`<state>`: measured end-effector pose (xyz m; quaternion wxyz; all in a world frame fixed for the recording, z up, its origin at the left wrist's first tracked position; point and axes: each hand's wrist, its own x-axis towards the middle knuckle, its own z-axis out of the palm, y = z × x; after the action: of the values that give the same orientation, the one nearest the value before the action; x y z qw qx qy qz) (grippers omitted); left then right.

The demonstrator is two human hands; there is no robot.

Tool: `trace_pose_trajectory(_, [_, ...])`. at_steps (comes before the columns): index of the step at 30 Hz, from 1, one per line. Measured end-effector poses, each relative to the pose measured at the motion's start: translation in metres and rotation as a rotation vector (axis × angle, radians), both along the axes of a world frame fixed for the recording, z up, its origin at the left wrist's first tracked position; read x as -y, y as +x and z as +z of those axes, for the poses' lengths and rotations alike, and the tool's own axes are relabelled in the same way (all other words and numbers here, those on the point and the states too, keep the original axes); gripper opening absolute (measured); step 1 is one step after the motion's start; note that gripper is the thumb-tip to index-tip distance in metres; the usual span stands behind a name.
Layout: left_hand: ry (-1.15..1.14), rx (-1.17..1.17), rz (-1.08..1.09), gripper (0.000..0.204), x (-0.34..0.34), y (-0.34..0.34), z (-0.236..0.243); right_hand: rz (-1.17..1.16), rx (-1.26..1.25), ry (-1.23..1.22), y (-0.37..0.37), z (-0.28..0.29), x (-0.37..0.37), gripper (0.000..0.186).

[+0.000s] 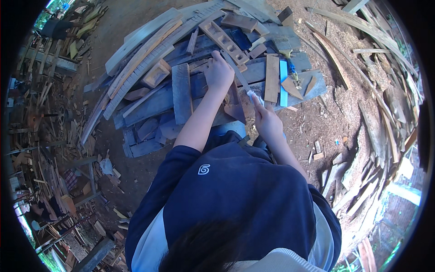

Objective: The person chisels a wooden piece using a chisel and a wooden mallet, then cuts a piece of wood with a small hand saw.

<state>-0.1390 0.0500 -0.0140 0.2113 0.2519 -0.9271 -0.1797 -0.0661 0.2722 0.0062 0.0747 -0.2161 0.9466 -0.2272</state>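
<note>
Sawdust-strewn ground holds a heap of grey planks [154, 102] and offcuts, with a carved wooden block [223, 41] on top. Left hand [219, 72] presses, clenched, on a dark wedge-shaped piece [234, 105]. Right hand [267, 122] grips a long thin file [240, 77] by its pale handle. Judged risk: 1 slip drives the file into the left fingers, since the loose stack may shift.
</note>
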Motion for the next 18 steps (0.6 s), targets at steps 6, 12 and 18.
trace_pose_trajectory(6, [-0.01,0.033,0.011,0.032,0.0,-0.001,0.002,-0.021,0.044,-0.051,0.028,-0.003,-0.035,0.05])
trace_pose_trajectory(12, [-0.043,0.105,-0.003,0.028,0.002,-0.001,0.011,-0.036,0.053,-0.045,0.022,0.003,-0.028,0.047])
trace_pose_trajectory(18, [-0.061,0.051,-0.019,0.028,-0.004,-0.001,0.007,0.008,-0.003,-0.156,-0.011,-0.009,0.003,0.048])
